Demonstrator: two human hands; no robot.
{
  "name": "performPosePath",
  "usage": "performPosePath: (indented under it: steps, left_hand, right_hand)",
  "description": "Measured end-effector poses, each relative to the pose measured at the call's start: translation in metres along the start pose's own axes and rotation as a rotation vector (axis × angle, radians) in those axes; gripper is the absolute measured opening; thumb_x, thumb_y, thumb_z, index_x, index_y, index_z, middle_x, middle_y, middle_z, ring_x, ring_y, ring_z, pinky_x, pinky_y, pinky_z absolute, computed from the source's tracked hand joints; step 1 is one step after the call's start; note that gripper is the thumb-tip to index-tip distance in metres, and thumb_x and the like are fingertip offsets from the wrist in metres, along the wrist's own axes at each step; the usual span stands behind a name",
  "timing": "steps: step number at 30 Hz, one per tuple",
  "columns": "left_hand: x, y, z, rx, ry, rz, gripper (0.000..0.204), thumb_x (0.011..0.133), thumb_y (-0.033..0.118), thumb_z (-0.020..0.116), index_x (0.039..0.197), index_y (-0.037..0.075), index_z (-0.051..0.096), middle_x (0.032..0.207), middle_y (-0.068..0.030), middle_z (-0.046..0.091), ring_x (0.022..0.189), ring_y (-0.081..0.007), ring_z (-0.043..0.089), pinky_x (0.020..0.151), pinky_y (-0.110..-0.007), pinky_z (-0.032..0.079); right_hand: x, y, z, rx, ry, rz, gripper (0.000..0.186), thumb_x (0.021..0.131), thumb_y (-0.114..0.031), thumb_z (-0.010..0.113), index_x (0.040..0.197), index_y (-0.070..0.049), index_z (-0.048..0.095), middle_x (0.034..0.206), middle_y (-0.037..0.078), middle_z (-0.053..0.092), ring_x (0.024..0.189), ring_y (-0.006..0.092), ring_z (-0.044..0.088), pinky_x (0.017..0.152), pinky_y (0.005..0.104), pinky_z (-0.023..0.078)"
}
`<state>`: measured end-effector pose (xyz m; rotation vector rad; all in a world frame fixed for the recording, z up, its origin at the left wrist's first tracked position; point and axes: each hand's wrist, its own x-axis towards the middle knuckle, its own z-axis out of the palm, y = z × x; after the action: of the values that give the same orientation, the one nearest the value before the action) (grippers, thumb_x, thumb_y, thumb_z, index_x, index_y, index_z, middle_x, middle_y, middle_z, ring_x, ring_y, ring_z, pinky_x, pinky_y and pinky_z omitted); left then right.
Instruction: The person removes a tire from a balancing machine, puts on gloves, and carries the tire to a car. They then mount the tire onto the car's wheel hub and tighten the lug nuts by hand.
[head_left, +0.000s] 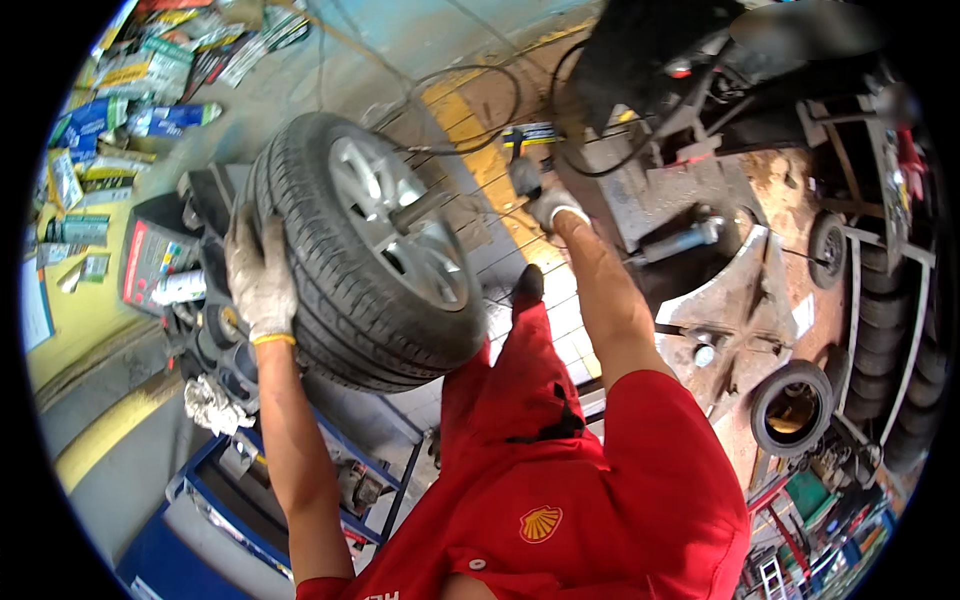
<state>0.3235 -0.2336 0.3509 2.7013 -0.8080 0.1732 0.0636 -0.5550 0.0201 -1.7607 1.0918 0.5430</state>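
A car wheel [345, 260], its tyre on a silver alloy rim [385, 200], is mounted at the left on a machine, with a metal shaft [420, 210] sticking out of its centre. My left hand [262, 275], in a pale work glove, lies on the tread with its fingers stretched out. Out to the right of the wheel, my gloved right hand [556, 208] is closed around a dark, blocky object [525, 177]. Its exact kind is not clear, and my fingers partly hide it. This hand is apart from the wheel.
Left of the wheel stands the machine's control panel [160, 255] with a spray can [180, 288]. A blue tool cart [195, 485] is below. At right are a tyre changer [735, 310], a loose tyre [792, 408] and a tyre rack [910, 340]. A black hose [510, 85] lies ahead.
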Motion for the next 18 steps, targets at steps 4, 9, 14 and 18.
performPosePath:
  steps: [4, 9, 14, 18]
  left_hand:
    - [-0.005, 0.003, 0.004, -0.015, -0.009, -0.030, 0.066, 0.109, 0.045, 0.057, 0.152, -0.004, 0.056, 0.157, -0.0276, 0.055, 0.147, -0.0421, 0.049, 0.124, -0.045, 0.035]
    - [-0.007, 0.014, 0.002, -0.018, -0.010, -0.015, 0.065, 0.109, 0.045, 0.054, 0.154, -0.003, 0.054, 0.159, -0.0269, 0.053, 0.149, -0.0421, 0.048, 0.125, -0.045, 0.035]
    - [-0.025, -0.005, -0.016, 0.081, 0.015, -0.047, 0.065, 0.110, 0.044, 0.054, 0.154, -0.004, 0.054, 0.160, -0.0273, 0.052, 0.149, -0.0424, 0.047, 0.125, -0.046, 0.033]
    - [-0.021, 0.005, -0.002, -0.001, -0.014, -0.015, 0.064, 0.110, 0.044, 0.053, 0.154, -0.004, 0.054, 0.161, -0.0274, 0.051, 0.150, -0.0426, 0.045, 0.125, -0.046, 0.033]
  right_hand:
    - [-0.019, 0.098, 0.031, 0.321, -0.082, 0.255, 0.030, 0.093, -0.028, 0.078, 0.098, 0.002, 0.074, 0.081, 0.015, 0.073, 0.072, 0.0310, 0.074, 0.065, 0.0516, 0.063]
    - [-0.021, 0.226, 0.029, 0.204, 0.154, 0.419, 0.068, 0.090, -0.042, 0.086, 0.146, -0.013, 0.061, 0.135, 0.008, 0.072, 0.122, 0.0230, 0.067, 0.105, 0.0377, 0.054]
    - [0.004, 0.196, -0.039, 0.854, 0.470, 0.620, 0.049, 0.098, -0.042, 0.069, 0.133, -0.008, 0.071, 0.128, 0.015, 0.078, 0.119, 0.0340, 0.074, 0.100, 0.0389, 0.057]
    - [0.025, 0.248, -0.071, 0.560, 0.617, 0.288, 0.060, 0.096, -0.045, 0.069, 0.135, 0.000, 0.068, 0.130, 0.023, 0.074, 0.124, 0.0389, 0.070, 0.103, 0.0406, 0.056]
